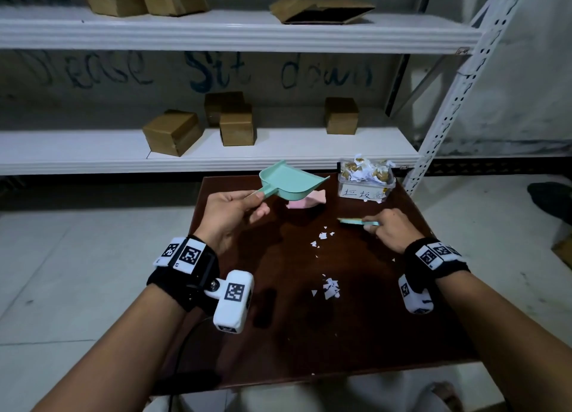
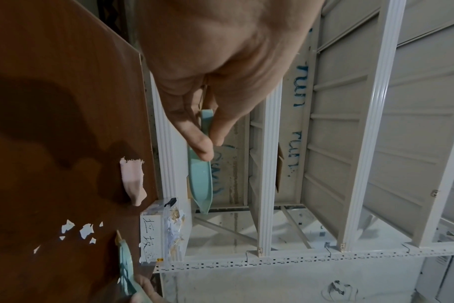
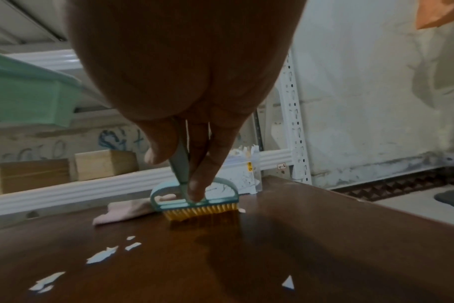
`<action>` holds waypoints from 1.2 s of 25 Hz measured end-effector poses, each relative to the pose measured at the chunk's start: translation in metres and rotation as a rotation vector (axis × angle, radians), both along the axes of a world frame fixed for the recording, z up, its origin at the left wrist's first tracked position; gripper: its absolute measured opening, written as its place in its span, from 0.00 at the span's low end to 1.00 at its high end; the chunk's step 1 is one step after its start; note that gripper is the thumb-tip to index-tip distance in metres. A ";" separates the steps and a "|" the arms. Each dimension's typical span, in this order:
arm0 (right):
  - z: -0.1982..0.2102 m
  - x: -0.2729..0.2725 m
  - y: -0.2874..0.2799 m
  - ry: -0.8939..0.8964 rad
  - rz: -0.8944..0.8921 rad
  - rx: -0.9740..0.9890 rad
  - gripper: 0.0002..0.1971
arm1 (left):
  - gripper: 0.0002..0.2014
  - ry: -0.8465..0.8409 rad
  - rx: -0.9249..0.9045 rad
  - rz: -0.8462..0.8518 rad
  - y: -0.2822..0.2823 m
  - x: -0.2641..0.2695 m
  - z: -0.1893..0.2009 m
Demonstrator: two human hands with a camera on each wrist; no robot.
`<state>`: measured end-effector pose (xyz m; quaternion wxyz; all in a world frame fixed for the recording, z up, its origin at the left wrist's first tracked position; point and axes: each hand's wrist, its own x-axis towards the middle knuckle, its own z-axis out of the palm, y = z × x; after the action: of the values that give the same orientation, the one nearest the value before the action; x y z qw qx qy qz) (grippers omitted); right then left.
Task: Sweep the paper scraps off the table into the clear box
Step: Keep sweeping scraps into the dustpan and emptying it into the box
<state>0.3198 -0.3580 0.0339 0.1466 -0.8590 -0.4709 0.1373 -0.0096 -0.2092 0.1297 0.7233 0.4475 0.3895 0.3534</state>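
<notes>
My left hand (image 1: 235, 209) pinches the handle of a mint-green dustpan (image 1: 292, 181) and holds it raised over the far side of the dark wooden table (image 1: 356, 334); the left wrist view shows the dustpan (image 2: 200, 180) edge-on. My right hand (image 1: 388, 229) grips the handle of a small teal brush (image 3: 194, 202), whose yellow bristles rest on the table. White paper scraps (image 1: 322, 236) lie just in front of the brush, and another cluster of scraps (image 1: 330, 288) lies nearer me. The clear box (image 1: 366, 182), full of scraps, stands at the far right corner.
A pink crumpled sheet (image 1: 306, 201) lies under the raised dustpan. White metal shelving (image 1: 216, 151) with cardboard boxes (image 1: 173, 131) stands right behind the table. Tiled floor (image 1: 77, 288) lies on both sides.
</notes>
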 end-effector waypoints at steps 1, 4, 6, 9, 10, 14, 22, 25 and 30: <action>0.005 -0.004 -0.004 0.028 0.038 0.000 0.12 | 0.05 -0.003 -0.002 -0.007 -0.002 -0.002 0.000; 0.020 -0.011 -0.017 0.050 0.111 0.006 0.08 | 0.07 -0.005 -0.001 -0.026 -0.005 -0.008 0.000; 0.029 -0.011 -0.025 0.044 0.088 0.044 0.08 | 0.08 -0.011 0.004 -0.036 -0.007 -0.012 0.001; 0.039 0.000 -0.028 -0.038 -0.008 0.151 0.10 | 0.09 0.000 0.012 -0.052 -0.007 -0.018 0.001; 0.040 0.006 -0.027 -0.126 -0.026 0.169 0.12 | 0.09 0.008 0.010 -0.054 -0.006 -0.019 0.001; 0.024 0.028 -0.013 -0.329 -0.016 0.115 0.16 | 0.08 0.022 -0.011 -0.031 -0.003 -0.024 0.002; -0.009 0.045 0.021 -0.412 -0.035 0.059 0.13 | 0.08 0.036 -0.009 -0.055 0.004 -0.019 -0.002; -0.014 0.047 0.030 -0.378 -0.062 0.063 0.14 | 0.07 0.038 -0.014 -0.068 0.003 -0.015 -0.002; -0.020 0.041 0.037 -0.223 -0.134 -0.018 0.16 | 0.06 0.025 -0.019 -0.065 0.001 -0.016 0.001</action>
<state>0.3607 -0.3205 0.0143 0.0943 -0.8998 -0.4246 0.0351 -0.0254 -0.2080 0.1302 0.7336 0.4575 0.3871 0.3204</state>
